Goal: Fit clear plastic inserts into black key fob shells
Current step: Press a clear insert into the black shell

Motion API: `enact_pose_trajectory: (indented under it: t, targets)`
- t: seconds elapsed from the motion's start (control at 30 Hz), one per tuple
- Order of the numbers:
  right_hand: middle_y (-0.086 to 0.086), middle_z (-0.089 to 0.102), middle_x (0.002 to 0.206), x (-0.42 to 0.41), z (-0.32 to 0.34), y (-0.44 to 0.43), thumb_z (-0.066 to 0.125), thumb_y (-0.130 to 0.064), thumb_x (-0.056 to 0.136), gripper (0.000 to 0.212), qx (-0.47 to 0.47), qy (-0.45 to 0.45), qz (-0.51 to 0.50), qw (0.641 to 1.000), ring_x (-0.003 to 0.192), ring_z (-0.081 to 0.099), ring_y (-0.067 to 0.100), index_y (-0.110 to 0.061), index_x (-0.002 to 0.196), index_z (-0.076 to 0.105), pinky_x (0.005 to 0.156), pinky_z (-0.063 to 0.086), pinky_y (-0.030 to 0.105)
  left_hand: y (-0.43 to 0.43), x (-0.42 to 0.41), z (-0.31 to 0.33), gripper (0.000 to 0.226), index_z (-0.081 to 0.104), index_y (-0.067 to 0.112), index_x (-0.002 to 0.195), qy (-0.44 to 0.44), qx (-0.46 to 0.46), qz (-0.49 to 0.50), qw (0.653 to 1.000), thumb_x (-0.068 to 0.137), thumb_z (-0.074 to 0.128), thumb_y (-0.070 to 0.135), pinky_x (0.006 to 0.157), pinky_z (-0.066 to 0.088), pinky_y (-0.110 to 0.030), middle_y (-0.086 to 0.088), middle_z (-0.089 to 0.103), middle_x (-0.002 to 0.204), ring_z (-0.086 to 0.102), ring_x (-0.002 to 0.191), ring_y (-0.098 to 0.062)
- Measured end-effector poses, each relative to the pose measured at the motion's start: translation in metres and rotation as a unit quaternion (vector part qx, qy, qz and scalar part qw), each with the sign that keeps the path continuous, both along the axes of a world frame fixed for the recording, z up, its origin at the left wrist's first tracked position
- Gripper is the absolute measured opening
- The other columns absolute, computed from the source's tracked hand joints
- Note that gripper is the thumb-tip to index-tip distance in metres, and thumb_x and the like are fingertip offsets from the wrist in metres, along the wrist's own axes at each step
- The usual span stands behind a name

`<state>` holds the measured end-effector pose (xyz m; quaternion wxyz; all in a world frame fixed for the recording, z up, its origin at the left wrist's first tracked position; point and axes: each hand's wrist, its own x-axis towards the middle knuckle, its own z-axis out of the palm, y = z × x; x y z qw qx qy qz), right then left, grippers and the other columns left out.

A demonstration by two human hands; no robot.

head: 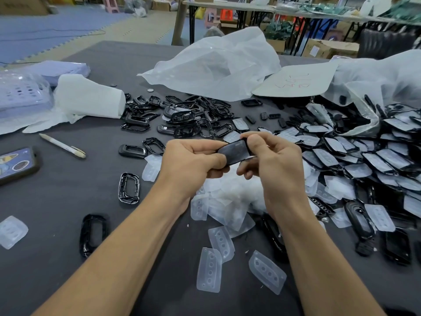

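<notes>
While clear plastic inserts [209, 270] lay near on the grey tabletop [57, 195], both hands, left [191, 164] and right [274, 164], pinched one black oval key fob shell [234, 152].

- a single wide-angle view from the person's head, looking forward and down across a dark grey cloth-covered table [57, 190].
- the left hand [193, 160] and right hand [278, 160] sit mid-frame, near the lens, both gripping a glossy black plastic key fob shell [234, 152].
- the bare left forearm [127, 258] and bare right forearm [319, 258] run in from the bottom edge, closest to the camera.
- the table's far edge lies in the upper part of the frame, behind a crumpled white plastic bag [216, 65].
- a blue foam floor mat [57, 28] and a long workbench on black legs [250, 8] show far off along the top.
</notes>
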<state>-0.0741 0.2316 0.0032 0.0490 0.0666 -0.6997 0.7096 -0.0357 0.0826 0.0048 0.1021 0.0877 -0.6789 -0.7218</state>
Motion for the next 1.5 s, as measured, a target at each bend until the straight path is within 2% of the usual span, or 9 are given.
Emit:
enact_pose_trajectory:
  t: [0.17, 0.33, 0.57, 0.77, 1.13, 1.23, 1.3, 1.37, 1.5]
  targets:
    - [-0.006, 0.072, 0.067, 0.001, 0.002, 0.007, 0.075, -0.031, 0.085, 0.015, 0.1, 0.061, -0.126, 0.985, 0.055, 0.062, 0.009, -0.026, 0.071, 0.072, 0.056, 0.048, 0.021, 0.0, -0.001, 0.001, 0.039, 0.082, 0.022, 0.073, -0.005, 0.048, 0.038, 0.998, 0.083, 0.073, -0.015, 0.057, 0.058, -0.021, -0.009, 0.08, 0.078, 0.076, 0.063, -0.02]
    - [-0.017, 0.071, 0.067, 0.007, 0.002, -0.001, 0.084, -0.03, 0.081, 0.013, 0.186, 0.093, -0.116, 0.971, 0.062, 0.068, 0.005, -0.027, 0.075, 0.073, 0.061, 0.053, 0.018, 0.001, 0.001, 0.001, 0.036, 0.081, 0.023, 0.078, 0.008, 0.024, 0.043, 0.999, 0.083, 0.075, -0.012, 0.061, 0.06, -0.022, -0.008, 0.08, 0.079, 0.077, 0.065, -0.019]
    - [-0.01, 0.072, 0.062, 0.009, -0.001, -0.006, 0.084, -0.031, 0.082, 0.016, 0.181, 0.066, -0.112, 0.975, 0.059, 0.071, 0.011, -0.024, 0.071, 0.073, 0.064, 0.06, 0.033, 0.006, 0.0, -0.002, 0.034, 0.079, 0.022, 0.084, 0.017, 0.007, 0.056, 0.998, 0.081, 0.077, -0.012, 0.059, 0.059, -0.022, -0.006, 0.08, 0.076, 0.077, 0.066, -0.02]
    - [-0.016, 0.068, 0.065, 0.008, -0.001, -0.006, 0.079, -0.024, 0.087, 0.019, 0.181, 0.109, -0.118, 0.97, 0.057, 0.062, 0.004, -0.024, 0.07, 0.069, 0.056, 0.046, 0.013, 0.004, 0.0, -0.001, 0.033, 0.079, 0.023, 0.08, 0.024, 0.009, 0.063, 0.998, 0.081, 0.078, -0.01, 0.058, 0.058, -0.021, -0.007, 0.08, 0.075, 0.076, 0.063, -0.019]
    - [-0.014, 0.066, 0.061, 0.007, -0.005, -0.006, 0.08, -0.032, 0.086, 0.022, 0.169, 0.114, -0.147, 0.968, 0.052, 0.058, 0.005, -0.024, 0.07, 0.067, 0.052, 0.041, 0.013, 0.003, -0.002, -0.001, 0.031, 0.082, 0.017, 0.083, 0.013, 0.056, 0.036, 0.998, 0.081, 0.074, -0.013, 0.06, 0.059, -0.024, -0.012, 0.08, 0.08, 0.077, 0.064, -0.024]
    - [-0.01, 0.069, 0.063, 0.007, -0.004, -0.007, 0.077, -0.036, 0.086, 0.015, 0.159, 0.081, -0.126, 0.976, 0.053, 0.06, 0.006, -0.027, 0.078, 0.068, 0.052, 0.042, 0.013, 0.001, -0.003, -0.002, 0.034, 0.084, 0.016, 0.081, 0.012, 0.06, 0.03, 0.998, 0.08, 0.071, -0.015, 0.061, 0.061, -0.027, -0.014, 0.08, 0.081, 0.076, 0.064, -0.025]
    - [-0.006, 0.072, 0.065, 0.006, -0.004, -0.007, 0.072, -0.028, 0.088, 0.005, 0.14, 0.05, -0.086, 0.985, 0.054, 0.062, 0.009, -0.027, 0.084, 0.069, 0.056, 0.049, 0.022, 0.001, -0.003, -0.003, 0.034, 0.084, 0.015, 0.083, 0.012, 0.048, 0.027, 0.998, 0.08, 0.07, -0.015, 0.063, 0.062, -0.027, -0.014, 0.08, 0.081, 0.076, 0.065, -0.025]
    - [-0.003, 0.072, 0.063, 0.004, -0.003, -0.007, 0.068, -0.015, 0.088, 0.009, 0.11, 0.031, -0.059, 0.992, 0.05, 0.062, 0.013, -0.023, 0.087, 0.071, 0.057, 0.05, 0.029, 0.003, -0.003, -0.005, 0.035, 0.085, 0.017, 0.085, 0.01, 0.032, 0.022, 0.999, 0.08, 0.071, -0.015, 0.065, 0.062, -0.027, -0.012, 0.08, 0.081, 0.076, 0.068, -0.025]
    - [0.002, 0.07, 0.059, 0.003, -0.002, -0.007, 0.064, -0.002, 0.086, 0.02, 0.069, 0.016, -0.038, 0.997, 0.046, 0.059, 0.015, -0.019, 0.081, 0.073, 0.051, 0.044, 0.024, 0.004, -0.004, -0.009, 0.033, 0.083, 0.019, 0.088, 0.01, 0.023, 0.024, 0.999, 0.081, 0.074, -0.012, 0.065, 0.062, -0.026, -0.01, 0.081, 0.082, 0.077, 0.07, -0.023]
